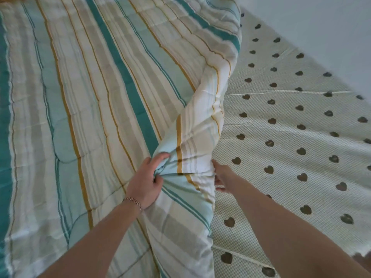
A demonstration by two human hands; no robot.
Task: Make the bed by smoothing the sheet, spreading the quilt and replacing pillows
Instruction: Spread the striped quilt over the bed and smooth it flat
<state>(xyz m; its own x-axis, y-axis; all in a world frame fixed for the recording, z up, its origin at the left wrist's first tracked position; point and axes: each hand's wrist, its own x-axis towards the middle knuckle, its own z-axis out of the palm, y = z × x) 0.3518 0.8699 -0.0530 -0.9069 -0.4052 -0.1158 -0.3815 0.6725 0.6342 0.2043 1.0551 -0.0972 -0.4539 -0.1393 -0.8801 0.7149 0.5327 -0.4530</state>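
Note:
A striped quilt (84, 101) in teal, cream and mustard covers the left and middle of the bed. Its right edge is lifted into a raised fold (202, 121). My left hand (147, 181), with a bracelet at the wrist, pinches the quilt at the base of that fold. My right hand (220, 177) grips the quilt's edge from the underside, its fingers partly hidden by the cloth. To the right lies the bare sheet (291, 137), pale with dark heart shapes. No pillow is in view.
A pale wall (321, 27) runs along the far right side of the bed. The sheet's edge drops off at the lower right corner (357, 255).

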